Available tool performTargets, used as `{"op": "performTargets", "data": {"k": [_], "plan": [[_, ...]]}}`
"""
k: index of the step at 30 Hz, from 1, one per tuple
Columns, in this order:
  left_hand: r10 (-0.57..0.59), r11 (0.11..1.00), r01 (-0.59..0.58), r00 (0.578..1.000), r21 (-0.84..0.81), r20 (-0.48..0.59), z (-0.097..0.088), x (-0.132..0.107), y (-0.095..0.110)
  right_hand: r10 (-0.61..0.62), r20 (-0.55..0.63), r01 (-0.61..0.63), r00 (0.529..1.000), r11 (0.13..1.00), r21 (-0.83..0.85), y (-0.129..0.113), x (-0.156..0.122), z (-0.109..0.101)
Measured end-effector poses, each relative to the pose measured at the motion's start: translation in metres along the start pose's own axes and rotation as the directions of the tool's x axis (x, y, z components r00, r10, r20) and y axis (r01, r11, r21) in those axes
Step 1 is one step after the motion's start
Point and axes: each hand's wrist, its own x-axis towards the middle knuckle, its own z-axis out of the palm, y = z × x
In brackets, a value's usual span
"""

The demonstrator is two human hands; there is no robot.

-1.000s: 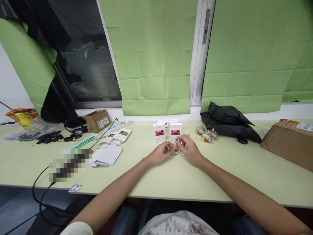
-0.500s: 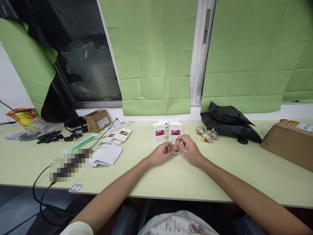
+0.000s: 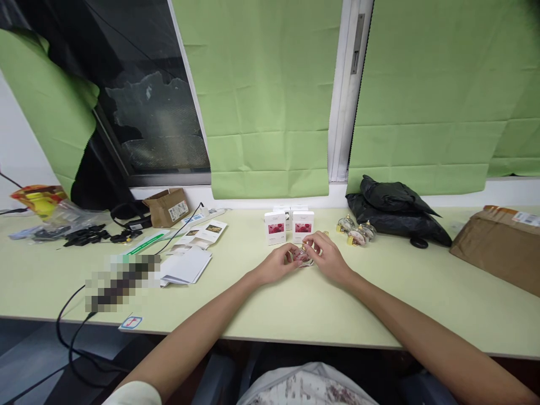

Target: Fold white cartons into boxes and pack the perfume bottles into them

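Note:
Both my hands meet over a small clear bottle with a gold cap (image 3: 303, 255) resting on the pale green table (image 3: 295, 304). My left hand (image 3: 276, 264) curls its fingers round the bottle's left side. My right hand (image 3: 327, 256) pinches its gold top from the right. Just behind them stand two white boxes with pink pictures (image 3: 289, 226), with more white boxes behind. Three similar gold-capped bottles (image 3: 356, 232) lie to the right of the boxes.
A black plastic bag (image 3: 392, 214) lies at the back right and a brown parcel (image 3: 500, 244) at the far right. To the left are white cards and flat sheets (image 3: 188, 264), a small cardboard box (image 3: 166, 207), black cables (image 3: 71, 332) and an orange packet (image 3: 37, 199).

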Motion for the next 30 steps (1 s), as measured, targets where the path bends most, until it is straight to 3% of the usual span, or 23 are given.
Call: {"op": "performTargets", "data": {"k": [18, 30], "plan": [[-0.020, 1.000, 0.020, 1.000, -0.001, 0.004, -0.001, 0.000, 0.003, -0.114, 0.006, 0.114, 0.993, 0.988, -0.101, 0.010, -0.001, -0.002], [0.005, 1.000, -0.005, 1.000, 0.004, -0.010, 0.000, 0.000, -0.001, -0.145, 0.138, 0.175, 0.980, 0.955, -0.241, 0.024, 0.000, -0.004]]}}
